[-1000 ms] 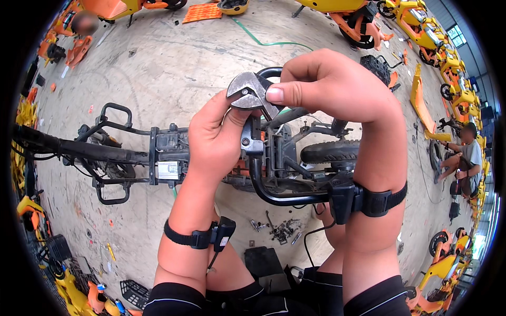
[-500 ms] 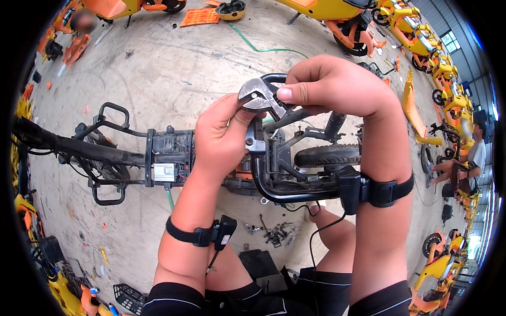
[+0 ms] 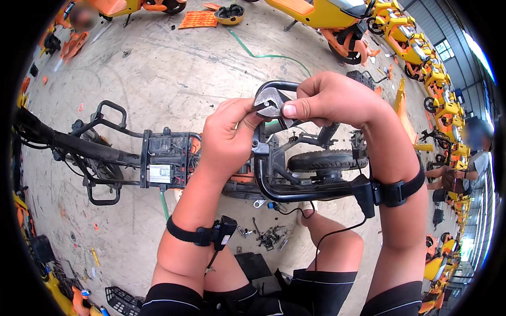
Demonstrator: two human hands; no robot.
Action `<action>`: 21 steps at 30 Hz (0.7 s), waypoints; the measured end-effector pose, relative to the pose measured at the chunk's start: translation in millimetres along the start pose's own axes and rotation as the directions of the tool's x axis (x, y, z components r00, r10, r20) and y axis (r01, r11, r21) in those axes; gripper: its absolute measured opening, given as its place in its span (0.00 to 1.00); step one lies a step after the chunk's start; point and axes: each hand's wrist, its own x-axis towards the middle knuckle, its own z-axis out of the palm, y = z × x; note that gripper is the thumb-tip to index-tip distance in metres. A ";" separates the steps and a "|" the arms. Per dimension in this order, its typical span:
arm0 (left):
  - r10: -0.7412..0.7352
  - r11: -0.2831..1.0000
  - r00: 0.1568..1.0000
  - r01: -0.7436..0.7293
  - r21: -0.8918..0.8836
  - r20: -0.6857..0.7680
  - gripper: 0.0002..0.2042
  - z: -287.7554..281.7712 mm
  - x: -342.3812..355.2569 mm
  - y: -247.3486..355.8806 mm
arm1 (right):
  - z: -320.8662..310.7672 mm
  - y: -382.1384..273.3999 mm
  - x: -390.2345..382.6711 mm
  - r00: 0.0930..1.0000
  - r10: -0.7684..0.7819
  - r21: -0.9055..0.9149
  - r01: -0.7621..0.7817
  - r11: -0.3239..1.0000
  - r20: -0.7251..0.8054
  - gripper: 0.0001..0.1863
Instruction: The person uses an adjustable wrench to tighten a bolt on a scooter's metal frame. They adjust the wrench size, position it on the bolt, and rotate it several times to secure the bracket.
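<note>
Both hands meet over a stripped black scooter frame [image 3: 158,158] that lies on its side across the concrete floor [image 3: 158,68]. The right hand [image 3: 329,97] has its fingers curled around an adjustable wrench [image 3: 269,100], thumb pressed flat against the silvery head, so that the tool is gripped firmly. The left hand [image 3: 226,139] is curled too, its fingertips pinching at the wrench head, just above the frame's rear upright; what it nips there is too small to tell. The wrench sits between the two hands, above the curved black rear tube [image 3: 279,192] and just left of the small rear wheel [image 3: 321,160]. Loose bolts and small parts [image 3: 269,237] lie on the floor near the person's knees. Orange scooters [image 3: 327,16] stand along the far edge of the floor and down its right side.
</note>
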 end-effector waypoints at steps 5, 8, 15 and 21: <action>-0.007 1.000 1.000 0.007 -0.028 -0.007 0.08 0.0 -1.4 0.6 | 10.4 4.2 0.5 0.998 0.052 0.044 -0.050 0.998 -0.034 0.30; -0.034 0.997 0.999 0.034 -0.073 0.000 0.08 1.5 -0.7 3.1 | 13.8 6.3 -3.2 0.991 0.095 0.043 -0.091 0.995 -0.096 0.32; -0.040 0.988 0.999 0.042 -0.146 0.014 0.09 1.2 -0.2 6.9 | 41.8 -14.5 -29.9 0.961 0.210 0.179 -0.177 0.968 -0.182 0.34; -0.035 0.977 0.999 0.031 -0.213 -0.016 0.09 1.9 -0.8 6.5 | 54.1 -25.1 -38.9 0.959 0.270 0.414 -0.212 0.885 -0.085 0.27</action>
